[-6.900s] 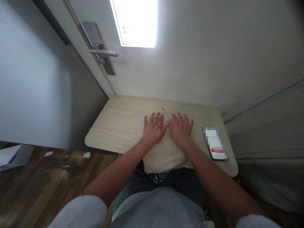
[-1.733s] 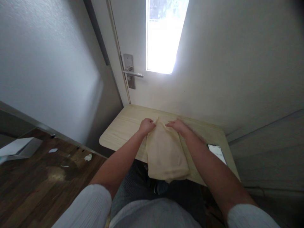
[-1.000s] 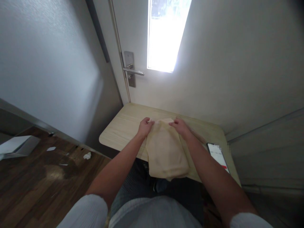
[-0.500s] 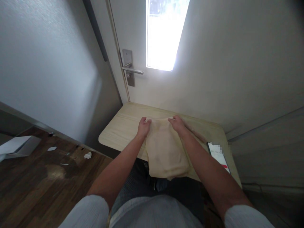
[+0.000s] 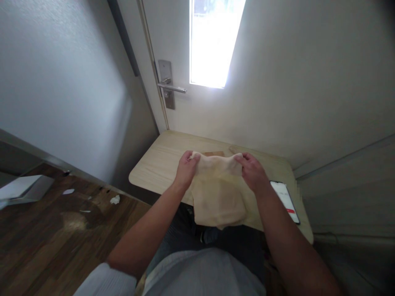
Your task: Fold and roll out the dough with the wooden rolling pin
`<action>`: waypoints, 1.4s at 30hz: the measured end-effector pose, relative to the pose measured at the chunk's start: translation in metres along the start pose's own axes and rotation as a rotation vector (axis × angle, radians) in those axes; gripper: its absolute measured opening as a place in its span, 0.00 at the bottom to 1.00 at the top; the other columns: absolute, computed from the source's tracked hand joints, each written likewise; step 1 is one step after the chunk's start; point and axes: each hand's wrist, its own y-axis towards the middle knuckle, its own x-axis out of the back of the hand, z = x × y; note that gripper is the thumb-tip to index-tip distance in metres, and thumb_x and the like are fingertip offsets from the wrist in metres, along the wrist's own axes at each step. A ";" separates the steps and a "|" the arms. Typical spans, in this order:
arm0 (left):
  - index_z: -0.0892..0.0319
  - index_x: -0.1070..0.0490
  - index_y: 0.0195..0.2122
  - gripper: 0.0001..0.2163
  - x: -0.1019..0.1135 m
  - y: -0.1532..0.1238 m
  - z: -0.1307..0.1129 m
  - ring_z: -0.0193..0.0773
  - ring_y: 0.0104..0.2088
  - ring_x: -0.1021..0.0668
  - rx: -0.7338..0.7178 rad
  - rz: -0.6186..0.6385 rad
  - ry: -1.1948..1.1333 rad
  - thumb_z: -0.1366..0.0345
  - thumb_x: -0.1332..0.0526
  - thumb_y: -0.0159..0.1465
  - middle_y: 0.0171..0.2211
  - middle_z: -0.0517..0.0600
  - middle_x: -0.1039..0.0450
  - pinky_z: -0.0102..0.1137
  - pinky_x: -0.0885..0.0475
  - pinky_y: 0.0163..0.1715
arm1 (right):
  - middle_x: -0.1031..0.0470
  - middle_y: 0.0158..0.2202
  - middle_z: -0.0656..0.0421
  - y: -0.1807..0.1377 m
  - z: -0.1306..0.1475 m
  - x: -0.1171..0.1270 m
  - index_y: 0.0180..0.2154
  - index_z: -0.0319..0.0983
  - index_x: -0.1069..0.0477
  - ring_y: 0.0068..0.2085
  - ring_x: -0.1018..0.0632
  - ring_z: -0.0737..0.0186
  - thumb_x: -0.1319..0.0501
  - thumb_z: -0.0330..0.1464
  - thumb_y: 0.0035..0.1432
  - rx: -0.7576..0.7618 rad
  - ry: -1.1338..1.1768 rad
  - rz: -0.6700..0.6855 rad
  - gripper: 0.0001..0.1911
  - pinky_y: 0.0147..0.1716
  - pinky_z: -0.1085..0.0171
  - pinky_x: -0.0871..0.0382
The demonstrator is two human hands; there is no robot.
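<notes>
A soft beige piece of fabric (image 5: pixel 219 201), perhaps a folded garment, lies on the pale wooden table (image 5: pixel 151 164). Its near end hangs a little over the table's front edge. My left hand (image 5: pixel 187 166) pinches the far left corner between thumb and fingers. The far right corner is in the grip of my right hand (image 5: pixel 251 166). Between my hands the far edge is raised and stretched, sagging slightly in the middle. I cannot tell exactly what kind of item the fabric is.
A phone (image 5: pixel 285 201) with its screen lit lies at the table's right side. Behind the table stands a white door with a metal handle (image 5: pixel 171 87) and a bright window. Paper scraps (image 5: pixel 115 200) and a white box (image 5: pixel 23 189) are on the wooden floor at left.
My right hand has moved to the right, widening the fabric's far edge. Both hands have lifted that edge, and a brownish patch on the table behind it now shows.
</notes>
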 end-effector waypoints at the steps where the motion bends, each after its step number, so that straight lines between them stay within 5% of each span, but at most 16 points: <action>1: 0.55 0.34 0.37 0.10 0.000 -0.009 -0.007 0.32 0.25 0.26 0.001 0.028 -0.037 0.55 0.39 0.62 0.27 0.44 0.29 0.28 0.29 0.27 | 0.25 0.29 0.64 -0.011 0.005 0.005 0.36 0.43 0.32 0.30 0.24 0.64 0.32 0.46 0.49 0.008 0.062 0.018 0.18 0.32 0.65 0.29; 10: 0.54 0.33 0.37 0.15 -0.001 -0.084 -0.068 0.34 0.23 0.24 0.031 0.197 -0.223 0.53 0.31 0.57 0.25 0.43 0.27 0.28 0.27 0.23 | 0.26 0.30 0.65 -0.086 0.038 0.039 0.34 0.47 0.30 0.31 0.25 0.65 0.30 0.41 0.52 0.057 0.245 0.024 0.11 0.32 0.66 0.29; 17: 0.54 0.33 0.37 0.13 -0.005 -0.083 -0.100 0.32 0.23 0.23 -0.087 0.225 -0.288 0.57 0.31 0.58 0.25 0.41 0.27 0.27 0.27 0.24 | 0.27 0.28 0.66 -0.081 0.071 0.037 0.34 0.47 0.30 0.27 0.27 0.68 0.30 0.38 0.52 0.140 0.278 0.028 0.10 0.26 0.68 0.31; 26: 0.57 0.33 0.34 0.13 -0.003 -0.030 -0.039 0.29 0.21 0.26 0.065 0.117 -0.278 0.60 0.30 0.55 0.23 0.41 0.27 0.24 0.31 0.23 | 0.24 0.28 0.62 -0.034 0.021 0.009 0.32 0.44 0.31 0.32 0.23 0.59 0.34 0.44 0.52 0.015 0.150 0.011 0.12 0.31 0.62 0.30; 34: 0.58 0.34 0.33 0.16 0.030 -0.058 0.028 0.30 0.22 0.25 0.292 0.113 -0.218 0.59 0.28 0.52 0.25 0.43 0.25 0.23 0.32 0.23 | 0.28 0.25 0.63 -0.061 -0.033 0.004 0.28 0.40 0.32 0.28 0.29 0.64 0.33 0.52 0.47 -0.123 -0.146 -0.026 0.22 0.27 0.65 0.35; 42: 0.57 0.32 0.37 0.17 0.019 -0.075 -0.025 0.32 0.26 0.22 0.274 0.203 -0.338 0.59 0.27 0.54 0.29 0.44 0.23 0.25 0.28 0.29 | 0.24 0.31 0.62 -0.068 0.009 0.002 0.38 0.43 0.31 0.28 0.26 0.64 0.33 0.49 0.53 -0.058 0.027 -0.049 0.19 0.28 0.65 0.32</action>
